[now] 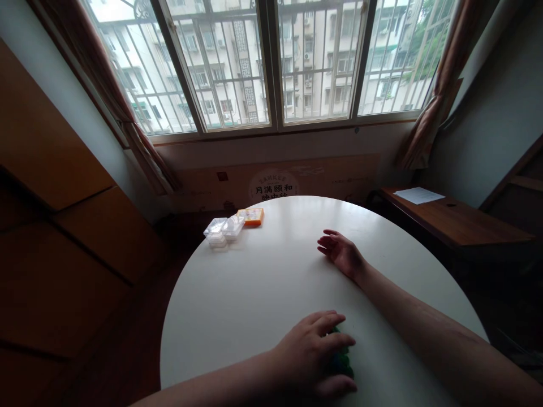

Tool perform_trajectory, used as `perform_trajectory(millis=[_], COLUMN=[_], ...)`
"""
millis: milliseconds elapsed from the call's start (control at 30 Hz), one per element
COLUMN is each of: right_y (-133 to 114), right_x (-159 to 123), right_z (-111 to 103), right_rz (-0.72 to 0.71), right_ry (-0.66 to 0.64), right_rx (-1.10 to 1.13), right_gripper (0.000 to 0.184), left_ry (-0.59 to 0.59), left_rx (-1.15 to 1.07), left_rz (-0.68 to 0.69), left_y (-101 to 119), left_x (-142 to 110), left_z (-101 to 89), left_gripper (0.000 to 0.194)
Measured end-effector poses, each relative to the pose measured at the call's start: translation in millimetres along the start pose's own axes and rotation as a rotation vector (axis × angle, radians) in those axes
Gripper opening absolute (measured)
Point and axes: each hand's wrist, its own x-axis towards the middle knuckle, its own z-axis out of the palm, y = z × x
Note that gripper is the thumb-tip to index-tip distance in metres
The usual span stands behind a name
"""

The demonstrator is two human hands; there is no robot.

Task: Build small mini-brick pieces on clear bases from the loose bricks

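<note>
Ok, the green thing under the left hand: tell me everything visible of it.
The green thing is dark green with a bluish patch and a bumpy visible edge. It is on, or just above, the near part of the white round table, mostly covered by the left hand, whose fingers and thumb spread over it. Its material, full shape and whether it is held cannot be told.

A green, bumpy-edged thing [345,366] sits on the white table [229,305], partly hidden under the left hand [309,347].
</note>
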Motion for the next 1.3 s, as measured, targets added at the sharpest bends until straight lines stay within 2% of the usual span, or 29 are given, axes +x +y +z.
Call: perform_trajectory(millis=[100,200,267,333,433,500,567,667,767,867,1000,1067,1133,1200,1300], right_y=[0.6,1.6,2.6,3.9,6.0,6.7,6.8,6.1,4.2,-1.4,-8.8,-6.1,2.2,13.6,28.9], right_x=[0.1,0.5,0.4,-0.3,-2.2,-3.2,-3.5,-2.9,-7.0,-29.7,-98.4,-136.6,-165.6,-180.8,-181.9], right_z=[-0.2,-0.7,-1.1,-1.3,-1.1,-0.9,-0.6,1.3,9.3,25.6,46.1,47.9,44.0,37.5,32.4], right_rz=[-0.008,-0.013,-0.016,-0.023,-0.043,-0.061,-0.080,-0.107,-0.133,-0.145,-0.164,-0.292,-0.330,-0.338,-0.333], right_ry=[0.003,0.016,0.031,0.053,0.081,0.084,0.077,0.058,0.022,-0.057,-0.285,-0.571,-0.729,-0.828,-0.918], right_rx=[0.001,-0.006,-0.014,-0.021,-0.036,-0.052,-0.074,-0.132,-0.245,-0.426,-0.693,-1.101,-1.362,-1.499,-1.591], right_gripper=[0.026,0.026,0.026,0.024,0.021,0.021,0.021,0.021,0.022,0.020,0.020,0.040,0.062,0.073,0.071], left_ry=[0.060,0.218,0.345,0.402,0.517,0.570,0.599,0.609,0.595,0.570,0.566,0.580,0.596,0.603,0.627], left_rx=[0.009,0.133,0.361,0.661,0.768,0.808,0.837,0.863,0.875,0.903,0.919,0.911,0.902,0.900,0.898], left_rz=[-0.043,-0.110,-0.245,-0.502,-0.733,-0.858,-0.949,-1.032,-1.061,-1.047,-1.000,-0.982,-0.979,-0.986,-0.980], left_y=[-0.6,-20.0,-46.2,-79.4,-129.0,-155.7,-176.1,-197.2,-210.5,-218.0,-220.7,-220.5,-220.3,-220.3,-220.4], left_x=[4.1,15.9,24.6,29.1,22.4,12.0,1.9,-7.1,-9.6,-10.5,-11.1,-10.7,-10.1,-9.7,-9.9], left_z=[-14.4,-48.7,-82.1,-118.2,-161.9,-177.1,-181.2,-175.7,-167.7,-162.9,-160.5,-160.1,-159.7,-159.2,-158.0], left_gripper=[0.050,0.042,0.043,0.041,0.042,0.046,0.049,0.055,0.059,0.057,0.053,0.051,0.050,0.048,0.044])
